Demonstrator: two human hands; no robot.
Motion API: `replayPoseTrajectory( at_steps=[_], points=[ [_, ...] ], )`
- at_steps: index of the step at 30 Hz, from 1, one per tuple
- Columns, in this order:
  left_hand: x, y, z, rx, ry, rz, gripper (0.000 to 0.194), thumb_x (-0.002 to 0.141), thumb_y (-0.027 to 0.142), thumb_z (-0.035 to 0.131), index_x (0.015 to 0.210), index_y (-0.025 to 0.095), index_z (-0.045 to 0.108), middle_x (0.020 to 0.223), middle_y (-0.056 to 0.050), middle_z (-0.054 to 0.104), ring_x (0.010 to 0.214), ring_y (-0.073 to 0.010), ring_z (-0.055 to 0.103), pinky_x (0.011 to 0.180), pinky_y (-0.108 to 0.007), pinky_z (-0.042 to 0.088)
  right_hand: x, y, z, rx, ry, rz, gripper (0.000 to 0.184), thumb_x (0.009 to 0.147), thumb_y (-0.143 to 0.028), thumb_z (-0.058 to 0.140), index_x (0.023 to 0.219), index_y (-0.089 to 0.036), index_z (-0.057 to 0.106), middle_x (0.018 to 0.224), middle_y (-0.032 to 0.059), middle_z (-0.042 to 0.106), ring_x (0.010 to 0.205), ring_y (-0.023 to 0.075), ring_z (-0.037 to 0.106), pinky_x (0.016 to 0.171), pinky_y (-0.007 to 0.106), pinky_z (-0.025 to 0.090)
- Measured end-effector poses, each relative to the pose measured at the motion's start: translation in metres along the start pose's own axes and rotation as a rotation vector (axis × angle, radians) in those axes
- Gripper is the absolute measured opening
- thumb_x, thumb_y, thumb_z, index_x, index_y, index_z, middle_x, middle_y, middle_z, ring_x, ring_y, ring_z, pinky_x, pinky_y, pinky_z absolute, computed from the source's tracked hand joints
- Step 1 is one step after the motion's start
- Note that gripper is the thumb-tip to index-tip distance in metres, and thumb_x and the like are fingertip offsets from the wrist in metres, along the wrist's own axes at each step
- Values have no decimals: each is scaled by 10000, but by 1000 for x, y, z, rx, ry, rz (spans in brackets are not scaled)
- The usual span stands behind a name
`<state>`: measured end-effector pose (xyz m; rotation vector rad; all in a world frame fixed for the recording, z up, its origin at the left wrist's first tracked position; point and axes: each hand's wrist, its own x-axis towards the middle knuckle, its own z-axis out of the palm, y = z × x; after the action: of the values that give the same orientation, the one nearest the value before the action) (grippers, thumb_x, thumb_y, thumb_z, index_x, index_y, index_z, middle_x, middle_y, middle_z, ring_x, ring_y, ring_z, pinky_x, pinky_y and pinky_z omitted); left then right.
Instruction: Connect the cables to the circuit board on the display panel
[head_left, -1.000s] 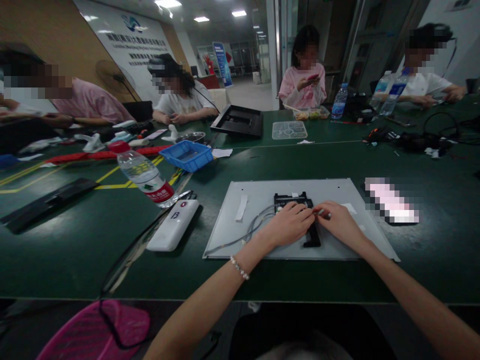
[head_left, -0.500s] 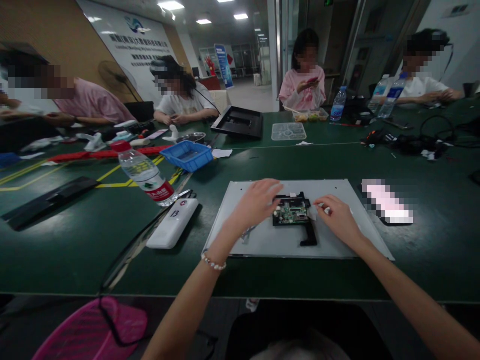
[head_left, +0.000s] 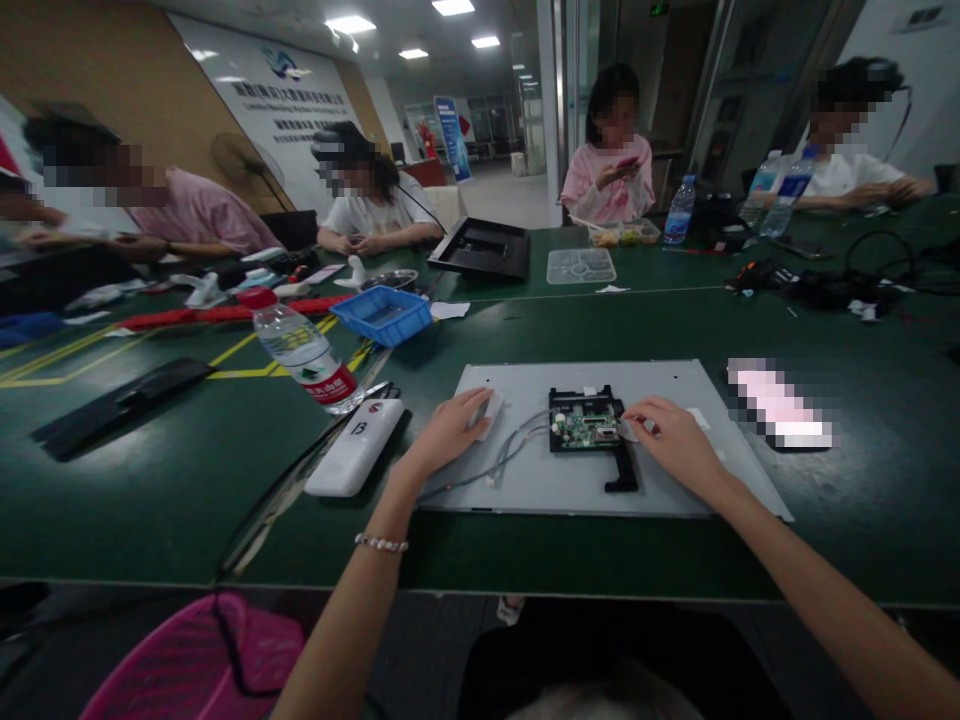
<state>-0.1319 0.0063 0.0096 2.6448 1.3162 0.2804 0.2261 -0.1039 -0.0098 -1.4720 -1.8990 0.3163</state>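
Observation:
My left hand [head_left: 451, 428] is on the left of a light grey flat panel [head_left: 525, 490], thumb and fingers closed at the edge of a small whitish piece [head_left: 492, 412]. My right hand [head_left: 670, 438] pinches a small translucent piece [head_left: 628, 429] at the right edge of a green circuit board [head_left: 589, 428]. That board sits in a black bracket [head_left: 621, 470] lying on the panel. Grey cables [head_left: 510, 452] run from the board's left side toward the panel's front left.
Left of the panel are a white power bank [head_left: 356, 447], a water bottle [head_left: 319, 365] and a black bar-shaped part [head_left: 124, 405]. A blue tray [head_left: 384, 318] stands behind. At right lies a phone [head_left: 780, 405]. Several people sit across the green table [head_left: 600, 555].
My left hand has moved left, away from the circuit board, to the whitish piece, uncovering the grey cables. My right hand stays at the board's right edge. The view has shifted slightly.

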Motion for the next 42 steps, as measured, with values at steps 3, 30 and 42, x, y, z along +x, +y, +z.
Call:
replayPoseTrajectory(
  at_steps=[3,30,42],
  points=[
    [5,6,-1,-5,47,-18,393,906,345,432,1293,288,468,1389,-43,452,1317,-284,335,1066,-574,202,0,-1,-1,-13,-14,-4,193,868,-197,456,927,-201,640,968,52,618,868,190,585,731,315,476],
    [3,57,1,-478,-35,-31,219,876,359,456,857,187,591,617,51,540,502,-93,505,553,-209,392,2,-26,-2,-45,42,-148,232,887,-163,437,1032,-194,616,1040,67,624,961,201,586,864,383,482],
    [3,53,5,-380,73,-17,146,858,301,456,839,196,556,606,55,519,552,-115,506,552,-214,378,29,-111,62,-245,-287,-671,402,899,-331,485,1218,-90,519,1298,177,523,1219,256,460,1009,410,379]
  ],
)
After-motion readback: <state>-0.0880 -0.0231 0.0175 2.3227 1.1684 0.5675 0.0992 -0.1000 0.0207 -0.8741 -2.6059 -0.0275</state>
